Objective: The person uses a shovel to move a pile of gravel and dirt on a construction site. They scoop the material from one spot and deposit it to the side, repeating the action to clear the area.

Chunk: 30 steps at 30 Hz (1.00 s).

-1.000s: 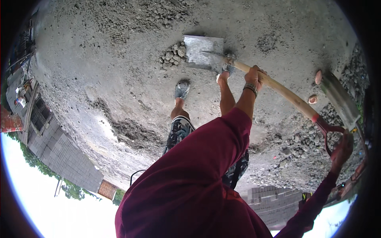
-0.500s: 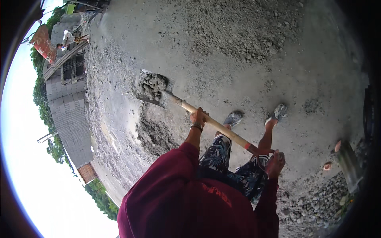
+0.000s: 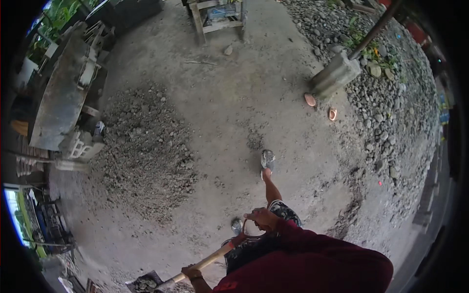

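- The single view sits on the person's head and looks steeply down the body to the concrete ground [image 3: 234,112].
- It is closest to the maroon sleeve [image 3: 312,263] at the lower edge; the gravel heap [image 3: 146,146] lies farther off, left of centre.
- The fisheye bends the scene, with a dark rim all round.
- No second view shares the scene.

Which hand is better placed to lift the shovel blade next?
Left, probably: the left hand grips the shaft near the blade, while the right hand holds the far grip.
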### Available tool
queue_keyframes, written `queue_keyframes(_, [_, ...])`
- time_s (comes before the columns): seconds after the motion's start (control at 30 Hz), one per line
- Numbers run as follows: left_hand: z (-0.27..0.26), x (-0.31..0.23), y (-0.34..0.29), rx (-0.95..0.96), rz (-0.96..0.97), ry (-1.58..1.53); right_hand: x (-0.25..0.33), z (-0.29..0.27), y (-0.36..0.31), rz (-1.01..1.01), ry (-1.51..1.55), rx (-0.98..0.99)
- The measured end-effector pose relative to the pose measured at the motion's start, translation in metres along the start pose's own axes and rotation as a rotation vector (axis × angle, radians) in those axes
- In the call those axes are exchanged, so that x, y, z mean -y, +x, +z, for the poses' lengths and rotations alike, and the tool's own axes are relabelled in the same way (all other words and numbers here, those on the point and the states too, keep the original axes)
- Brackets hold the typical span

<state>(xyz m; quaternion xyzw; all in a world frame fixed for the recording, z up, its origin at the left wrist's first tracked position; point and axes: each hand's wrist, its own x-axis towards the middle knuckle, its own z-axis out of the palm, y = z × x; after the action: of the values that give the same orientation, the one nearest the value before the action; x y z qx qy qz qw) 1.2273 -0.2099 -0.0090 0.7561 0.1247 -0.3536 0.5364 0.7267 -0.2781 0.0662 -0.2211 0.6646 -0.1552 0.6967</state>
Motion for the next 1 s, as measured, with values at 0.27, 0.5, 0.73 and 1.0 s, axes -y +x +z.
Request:
queue_keyframes(0.27, [0.343, 0.173, -0.153, 0.429, -0.348, 0.499, -0.061, -0.277, -0.114, 0.058, 0.825, -0.366])
queue_keyframes(0.5, [0.709, 0.226, -0.643, 1.437, 0.555, 0.719, -0.038, -0.283, -0.156, -0.289, 1.739, -0.549])
queue_keyframes(0.73, [0.687, 0.202, -0.848, 1.854, 0.943, 0.810, 0.045, -0.234, -0.177, -0.610, 2.091, -0.393])
queue_keyframes(1.0, [0.635, 0.212, -0.683, 1.764, -0.073, 1.099, 0.061, -0.151, -0.256, -0.186, 1.718, -1.395])
